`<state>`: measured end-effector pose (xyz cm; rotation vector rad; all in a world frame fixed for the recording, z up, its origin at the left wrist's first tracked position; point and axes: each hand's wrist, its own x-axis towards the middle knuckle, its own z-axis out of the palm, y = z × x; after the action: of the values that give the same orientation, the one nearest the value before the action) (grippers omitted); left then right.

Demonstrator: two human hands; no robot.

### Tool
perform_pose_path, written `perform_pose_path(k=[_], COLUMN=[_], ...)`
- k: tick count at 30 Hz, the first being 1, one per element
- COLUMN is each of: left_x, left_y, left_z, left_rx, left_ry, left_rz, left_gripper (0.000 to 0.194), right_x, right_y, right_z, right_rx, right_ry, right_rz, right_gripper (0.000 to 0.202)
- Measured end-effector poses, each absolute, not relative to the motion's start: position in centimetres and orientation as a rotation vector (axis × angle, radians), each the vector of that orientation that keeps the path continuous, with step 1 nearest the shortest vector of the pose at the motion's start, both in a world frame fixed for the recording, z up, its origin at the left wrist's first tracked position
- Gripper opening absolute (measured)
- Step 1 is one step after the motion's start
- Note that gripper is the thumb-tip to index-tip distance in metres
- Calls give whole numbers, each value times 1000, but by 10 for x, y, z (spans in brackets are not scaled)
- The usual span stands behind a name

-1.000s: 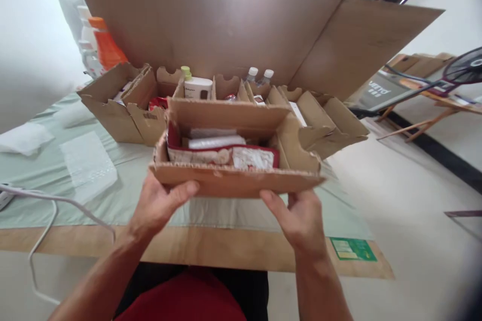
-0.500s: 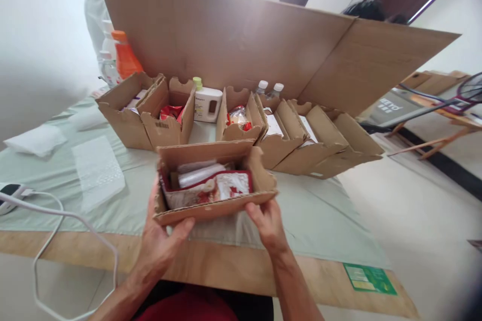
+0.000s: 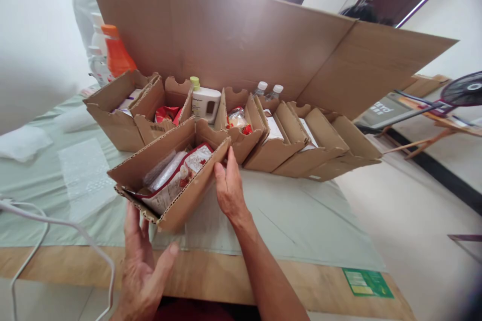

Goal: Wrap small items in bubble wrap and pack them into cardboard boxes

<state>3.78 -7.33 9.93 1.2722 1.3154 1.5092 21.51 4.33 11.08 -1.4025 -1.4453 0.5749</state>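
Note:
An open cardboard box [image 3: 192, 203] sits slanted over the cloth, its far right end close to the row of boxes. Inside it are a patterned packet with a dark red edge [image 3: 184, 180] and a clear plastic-wrapped item [image 3: 165, 170]. My right hand [image 3: 230, 188] grips the box's right end, thumb on the near wall and fingers around the corner. At the near left end, my left hand [image 3: 145, 266] has its fingertips against the box's lower corner, partly hidden behind it. Its thumb is spread well away from the cardboard.
Behind stands a row of cardboard boxes [image 3: 276, 153] with a white jug [image 3: 206, 103] among them. A tall cardboard panel [image 3: 241, 35] backs the row. An orange bottle [image 3: 117, 52] stands back left. Bubble wrap [image 3: 85, 175] and a white cable [image 3: 86, 235] lie left; a green card [image 3: 367, 282] lies front right.
The box has turned, its left end swinging toward me and its right end toward the row. My right hand has shifted up to its end; my left thumb has come off the near wall.

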Motion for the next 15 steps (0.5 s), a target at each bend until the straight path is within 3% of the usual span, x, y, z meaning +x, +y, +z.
perform_pose_path(k=[8, 15], left_x=[45, 68], left_y=[-85, -101], left_z=[95, 78], left_rx=[1434, 1533], left_ry=[1307, 1326], left_rz=[1436, 1345], left_gripper=[83, 81], right_x=[193, 210], right_y=[54, 65], right_z=[106, 97], right_rx=[-1303, -1130], right_ry=[-1419, -1318], right_rz=[509, 659], right_gripper=[63, 66])
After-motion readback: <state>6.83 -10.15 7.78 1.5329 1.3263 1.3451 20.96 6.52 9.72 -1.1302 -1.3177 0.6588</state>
